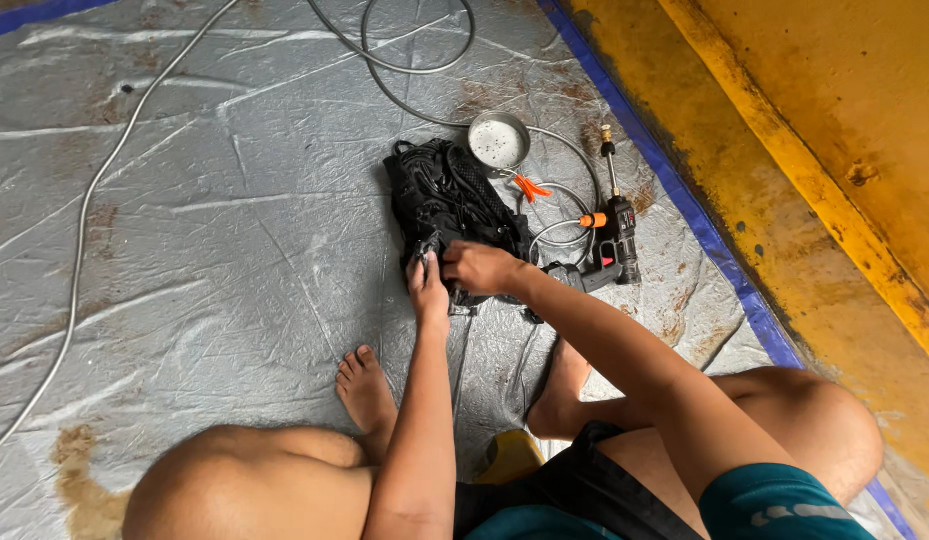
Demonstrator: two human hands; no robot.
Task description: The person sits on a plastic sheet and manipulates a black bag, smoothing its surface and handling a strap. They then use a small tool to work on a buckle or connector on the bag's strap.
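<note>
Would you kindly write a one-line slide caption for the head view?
Seated on a grey tarp, a person works both hands, left hand and right hand, on a black backpack beside a spray gun.

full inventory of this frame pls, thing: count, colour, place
backpack: 1, black, centre of tarp, under both hands
metal bowl: 1, silver, just beyond the backpack
spray gun: 1, black with orange trim, right of the backpack
clip: 1, orange, between bowl and spray gun
hose: 1, grey, looping across the tarp
tarp: 1, silver with blue edge, on the floor
floor: yellow, stained, right side
left hand: on the backpack's near edge
right hand: on the backpack beside it
</note>
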